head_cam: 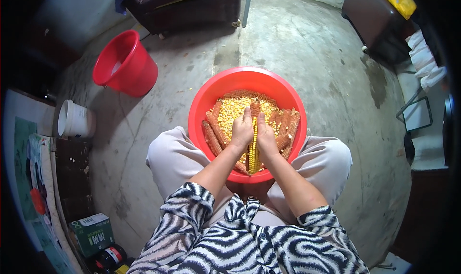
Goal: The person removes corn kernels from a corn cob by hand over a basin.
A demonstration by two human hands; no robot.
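Observation:
A red plastic basin (247, 71) stands between my knees, with loose yellow corn kernels (230, 110) in it. Bare reddish corn cobs (211, 138) lie along its left and right sides. Above the basin's near half, my left hand (243, 129) and my right hand (265, 135) are side by side, both gripping a corn cob with yellow kernels (254, 155). That cob points towards me, and a reddish bare cob lies against it at the hands. Both thumbs point away from me. The palms and most fingers are hidden.
A red bucket (144, 70) stands on the concrete floor at the upper left, with a white bucket (77, 119) nearer. A dark sofa (191, 10) is at the top, and another dark seat (374, 25) at the upper right. A green box (94, 234) sits lower left.

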